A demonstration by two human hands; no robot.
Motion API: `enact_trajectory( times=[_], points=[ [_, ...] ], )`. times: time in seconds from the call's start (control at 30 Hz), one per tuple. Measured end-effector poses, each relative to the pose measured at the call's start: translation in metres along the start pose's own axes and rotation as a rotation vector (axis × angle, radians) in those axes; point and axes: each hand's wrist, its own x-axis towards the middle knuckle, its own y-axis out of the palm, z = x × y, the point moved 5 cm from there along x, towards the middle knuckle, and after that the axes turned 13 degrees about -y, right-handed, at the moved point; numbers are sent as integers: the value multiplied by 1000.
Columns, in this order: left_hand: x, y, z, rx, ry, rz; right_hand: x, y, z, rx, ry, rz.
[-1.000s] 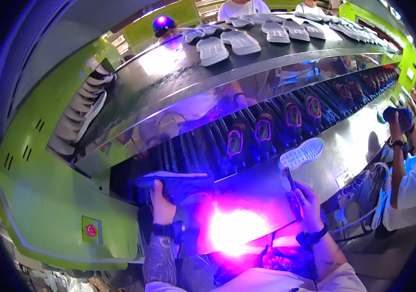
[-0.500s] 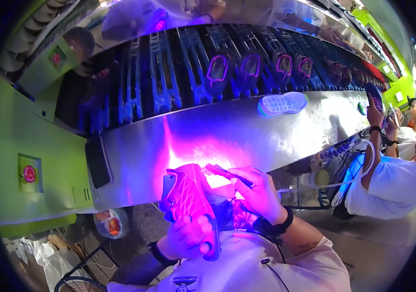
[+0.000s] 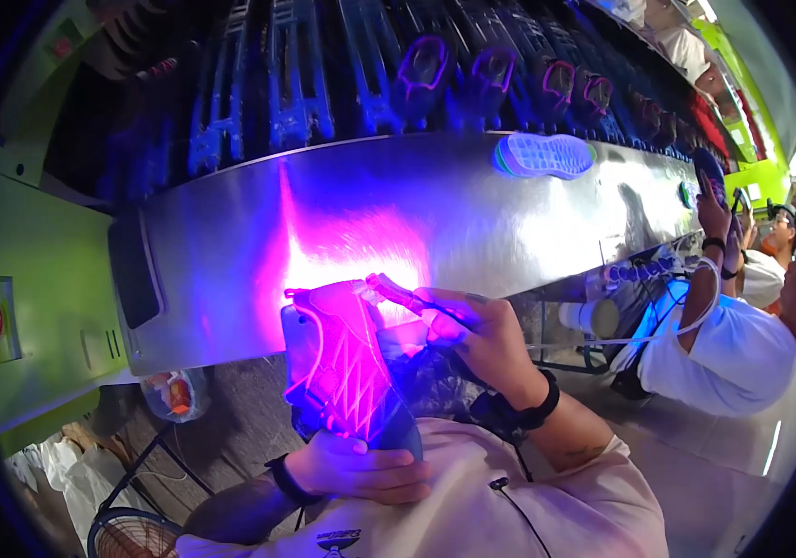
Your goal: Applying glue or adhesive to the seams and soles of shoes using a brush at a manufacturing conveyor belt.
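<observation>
Pink-lit under the purple light, a lace-patterned shoe [image 3: 347, 367] stands tilted in front of my chest. My left hand [image 3: 361, 468] is closed round its lower end, fingers wrapped across it. Between the fingers of my right hand [image 3: 486, 339] is a slim brush [image 3: 402, 294], its tip against the shoe's upper edge. Glare hides exactly where the tip touches. Dark wristbands sit on both my wrists.
A metal bench [image 3: 216, 219] runs across, with a pale shoe sole [image 3: 547, 155] on it and a dark flat slab [image 3: 134, 270] at its left end. Behind lies a slatted conveyor [image 3: 300, 79] carrying several shoes. At right, a co-worker [image 3: 719, 344] holds a dark shoe [image 3: 709, 177].
My view has tipped, so the bench sits higher and things shift left. My left hand's grip has turned, its fingers now lying across the shoe. The brush tip has come onto the shoe's edge.
</observation>
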Motion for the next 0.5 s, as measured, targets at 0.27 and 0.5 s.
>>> enact_trajectory(
  times=[0.27,0.5],
  points=[
    [-2,-3,-3,24,15,48,-30,10,24,-74,-7,-25],
    [1,-6,-2,-89,-70,-16,-54,9,31,-192,-135,26]
  ],
)
